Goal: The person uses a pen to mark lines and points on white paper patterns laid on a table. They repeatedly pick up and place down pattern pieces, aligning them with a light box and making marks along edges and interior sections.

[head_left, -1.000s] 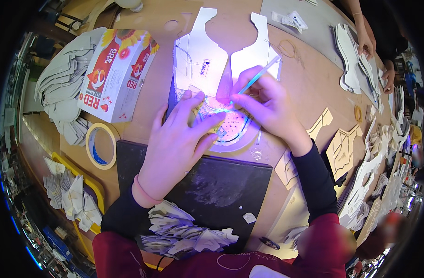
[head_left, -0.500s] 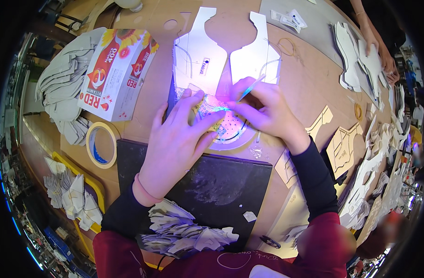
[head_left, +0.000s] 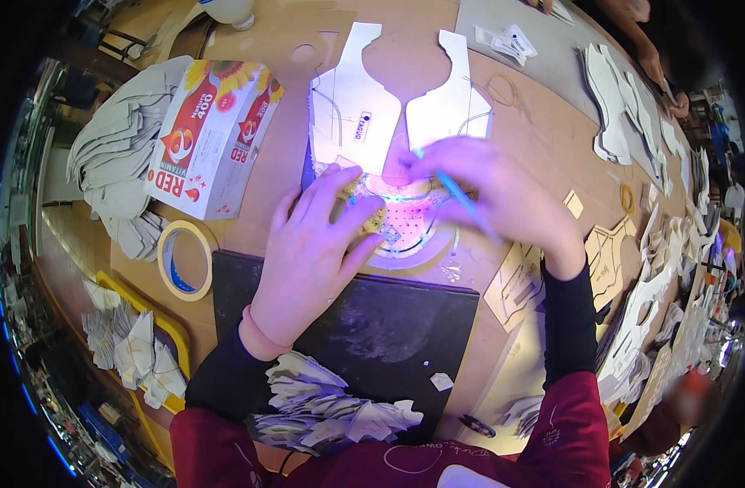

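The right hand [head_left: 494,187], blurred, has its fingers closed on a slim blue pen [head_left: 458,193] above the right side of a round, pink, dotted piece [head_left: 409,221], the pen's long axis slanting from far left to near right, its tip hard to tell. The left hand [head_left: 311,224] rests with fingers spread open at the piece's left, just nearer than a flat white panel [head_left: 348,122] bearing a small boxed printed label. Farther left on the bench [head_left: 543,122] lies a red-and-white card carton [head_left: 201,138] with sunflowers and bold lettering.

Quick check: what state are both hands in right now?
Left hand: open, spread at the dotted piece.
Right hand: closed on a blue pen-like tool.
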The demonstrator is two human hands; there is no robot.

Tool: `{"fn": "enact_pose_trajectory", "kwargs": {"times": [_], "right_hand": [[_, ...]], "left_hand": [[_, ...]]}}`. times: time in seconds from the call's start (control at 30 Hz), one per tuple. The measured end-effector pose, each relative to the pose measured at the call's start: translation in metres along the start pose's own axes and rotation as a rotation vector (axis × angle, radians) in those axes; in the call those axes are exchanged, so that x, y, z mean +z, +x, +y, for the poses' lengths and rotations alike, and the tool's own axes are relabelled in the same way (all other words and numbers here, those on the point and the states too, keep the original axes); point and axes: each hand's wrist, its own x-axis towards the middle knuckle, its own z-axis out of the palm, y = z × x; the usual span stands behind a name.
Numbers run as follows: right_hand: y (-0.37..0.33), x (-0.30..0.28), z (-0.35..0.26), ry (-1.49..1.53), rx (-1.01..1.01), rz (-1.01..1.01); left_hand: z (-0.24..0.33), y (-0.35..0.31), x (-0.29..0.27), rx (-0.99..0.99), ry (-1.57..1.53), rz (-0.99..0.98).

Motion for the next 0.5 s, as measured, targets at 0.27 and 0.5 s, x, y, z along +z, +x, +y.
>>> {"fn": "enact_pose_trajectory", "kwargs": {"times": [0.27, 0.5], "right_hand": [[0.003, 0.013, -0.017, -0.061, 0.041, -0.120], [-0.009, -0.036, -0.019, -0.202, 0.232, 0.172]], "left_hand": [[-0.011, 0.007, -0.003, -0.078, -0.246, 0.219], [-0.019, 0.007, 0.002, -0.206, -0.293, 0.328]]}}
